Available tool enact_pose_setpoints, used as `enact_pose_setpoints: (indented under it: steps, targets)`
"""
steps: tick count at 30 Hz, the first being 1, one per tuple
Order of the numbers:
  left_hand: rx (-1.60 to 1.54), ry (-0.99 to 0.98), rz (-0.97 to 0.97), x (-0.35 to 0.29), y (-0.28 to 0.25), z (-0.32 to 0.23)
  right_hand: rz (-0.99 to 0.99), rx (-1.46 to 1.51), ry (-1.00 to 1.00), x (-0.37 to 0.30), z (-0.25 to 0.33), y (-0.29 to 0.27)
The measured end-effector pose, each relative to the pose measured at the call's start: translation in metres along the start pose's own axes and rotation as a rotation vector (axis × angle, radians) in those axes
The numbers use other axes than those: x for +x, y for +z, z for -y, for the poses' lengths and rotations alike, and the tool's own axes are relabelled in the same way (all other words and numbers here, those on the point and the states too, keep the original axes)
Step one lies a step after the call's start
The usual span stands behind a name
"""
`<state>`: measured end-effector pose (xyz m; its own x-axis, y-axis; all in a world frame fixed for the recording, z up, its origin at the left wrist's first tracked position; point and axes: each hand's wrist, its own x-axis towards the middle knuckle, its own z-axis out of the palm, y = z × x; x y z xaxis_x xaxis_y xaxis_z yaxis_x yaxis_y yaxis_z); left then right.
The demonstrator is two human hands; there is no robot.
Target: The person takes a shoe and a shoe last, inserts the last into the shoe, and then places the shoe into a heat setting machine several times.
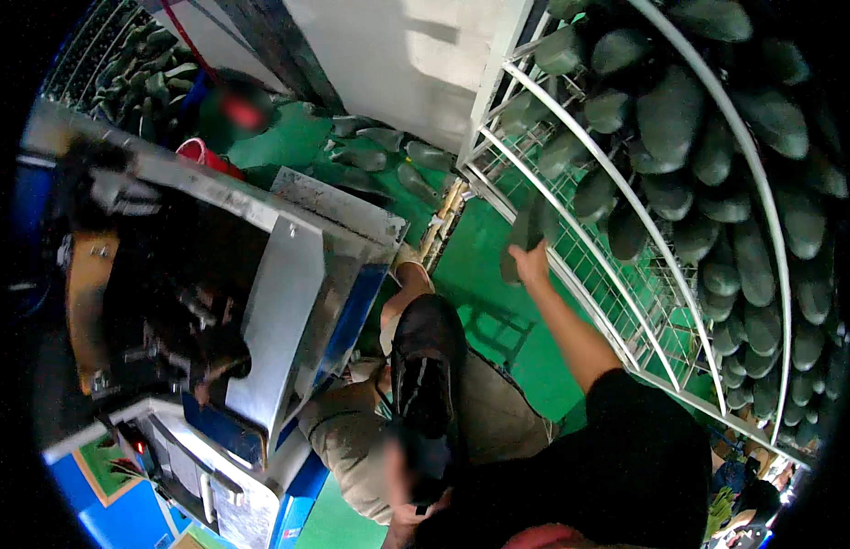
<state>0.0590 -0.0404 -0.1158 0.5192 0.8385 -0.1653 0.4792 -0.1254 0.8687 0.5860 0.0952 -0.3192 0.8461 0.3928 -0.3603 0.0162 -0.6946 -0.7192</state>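
My right arm reaches forward toward the white wire rack (617, 316). My right hand (532, 265) is closed around one end of a dark grey-green shoe last (527, 231), at the rack's near lower edge. Close to my body, my left hand (400, 480) is wrapped around the lower end of a long black shoe-shaped thing (427, 352); part of this hand is blurred. The black thing lies above my legs, with an opening along its upper side. Many more shoe lasts (670, 119) fill the rack to the right.
A machine with a metal cover (277, 306) stands on the left, its metal ledge jutting forward. Several loose lasts (359, 158) lie on the green floor (475, 261) by the white wall. A red bucket (208, 157) is behind the machine, and another filled rack (141, 78) stands far left.
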Motion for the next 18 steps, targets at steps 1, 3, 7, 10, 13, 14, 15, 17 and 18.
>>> enact_pose_setpoints:
  steps: [1, 3, 7, 10, 13, 14, 15, 17, 18]
  targets:
    - [0.018, -0.062, 0.018, -0.004, -0.003, 0.003, -0.035, 0.029, 0.014, 0.02, 0.016, 0.016]
    - [0.027, -0.163, 0.041, 0.0, -0.004, 0.005, -0.115, -0.015, 0.134, 0.064, 0.042, 0.041]
    - [0.024, -0.292, 0.064, 0.014, -0.004, 0.001, -0.105, -0.001, 0.068, 0.181, 0.077, 0.077]
    - [0.019, -0.345, 0.082, 0.026, -0.006, 0.003, -0.094, 0.003, -0.067, 0.256, 0.087, 0.101]
    - [0.028, -0.385, 0.083, 0.034, -0.004, 0.0, -0.123, 0.186, 0.052, 0.239, 0.104, 0.123]
    - [0.025, -0.383, 0.087, 0.037, -0.004, -0.001, -0.085, 0.269, 0.04, 0.238, 0.092, 0.122]
    - [0.023, -0.379, 0.091, 0.038, -0.004, -0.002, -0.049, 0.354, 0.027, 0.235, 0.084, 0.119]
    - [0.023, -0.377, 0.101, 0.04, -0.006, -0.003, 0.129, 0.63, 0.11, 0.198, 0.077, 0.107]
    - [0.023, -0.372, 0.105, 0.039, -0.006, -0.005, 0.217, 0.771, 0.141, 0.176, 0.075, 0.097]
